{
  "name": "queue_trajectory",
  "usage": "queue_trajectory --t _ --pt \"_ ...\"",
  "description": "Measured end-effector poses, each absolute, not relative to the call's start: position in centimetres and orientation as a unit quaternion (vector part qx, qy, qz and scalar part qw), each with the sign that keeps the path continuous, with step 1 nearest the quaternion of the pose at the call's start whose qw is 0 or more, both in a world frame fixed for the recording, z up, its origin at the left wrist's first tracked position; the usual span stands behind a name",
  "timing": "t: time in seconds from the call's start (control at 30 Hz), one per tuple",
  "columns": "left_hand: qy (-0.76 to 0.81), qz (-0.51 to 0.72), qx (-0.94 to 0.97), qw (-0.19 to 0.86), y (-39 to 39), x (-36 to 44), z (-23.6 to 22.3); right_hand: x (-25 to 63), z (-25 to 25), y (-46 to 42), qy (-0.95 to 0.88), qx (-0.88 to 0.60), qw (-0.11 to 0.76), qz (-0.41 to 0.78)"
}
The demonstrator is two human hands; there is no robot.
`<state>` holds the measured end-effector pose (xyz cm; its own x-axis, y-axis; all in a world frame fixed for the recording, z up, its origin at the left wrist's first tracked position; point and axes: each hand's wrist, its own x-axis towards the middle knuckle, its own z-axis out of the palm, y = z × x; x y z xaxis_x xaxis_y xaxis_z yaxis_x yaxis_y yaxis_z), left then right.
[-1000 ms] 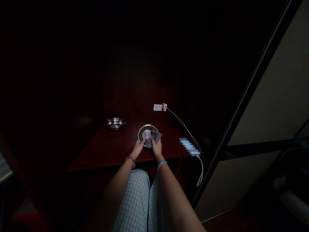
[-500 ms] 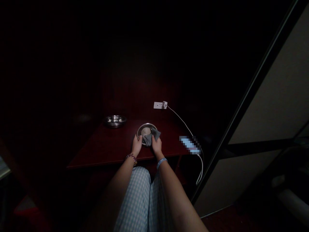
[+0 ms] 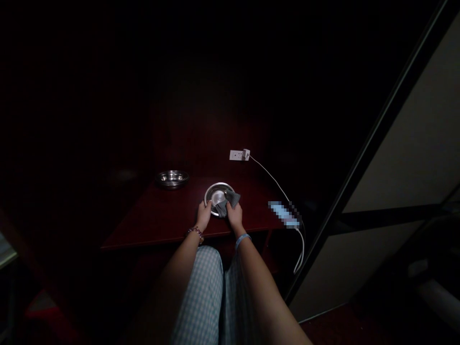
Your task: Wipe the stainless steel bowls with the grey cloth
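Between my hands, over the dark red table, is a shiny round metal bowl with its open side facing me. My left hand grips the bowl's near left rim, thumb on the inside. In my right hand is a grey cloth, pinched over the bowl's near right rim. Part of the cloth lies inside the bowl and a corner sticks out to the right. The fingers under the bowl are hidden.
Several stacked metal bowls stand at the back left of the table. A white wall socket holds a charger; its white cable runs down to a blurred phone-like device at the right. A panel rises at the right.
Both hands keep their hold on the bowl and cloth. The bowl's tilt has shifted slightly, so its inside looks brighter. The whole view has moved a little.
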<state>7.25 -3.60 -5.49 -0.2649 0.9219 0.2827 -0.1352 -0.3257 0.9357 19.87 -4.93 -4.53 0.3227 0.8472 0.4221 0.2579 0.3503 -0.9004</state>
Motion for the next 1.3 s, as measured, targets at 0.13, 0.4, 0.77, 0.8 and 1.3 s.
queue_trajectory --t 0.13,0.4,0.77,0.8,1.3 --pt "0.434 0.663 0.467 0.393 -3.9 7.4 -5.3 19.8 -4.4 -5.0 -0.537 -0.537 0.611 0.223" --pt "0.372 0.677 0.503 0.387 -4.9 7.7 -4.3 20.4 -4.9 -4.2 -0.543 -0.541 0.604 0.219" --pt "0.37 0.675 0.507 0.387 -4.3 7.8 -4.9 20.4 -5.4 -3.8 -0.546 -0.497 0.625 0.252" --pt "0.372 0.681 0.499 0.386 -4.3 7.8 -4.9 20.4 -5.5 -3.8 -0.549 -0.495 0.624 0.253" --pt "0.435 0.691 0.404 0.411 -4.4 7.2 -4.2 20.2 -5.8 -4.3 -0.56 -0.495 0.624 0.23"
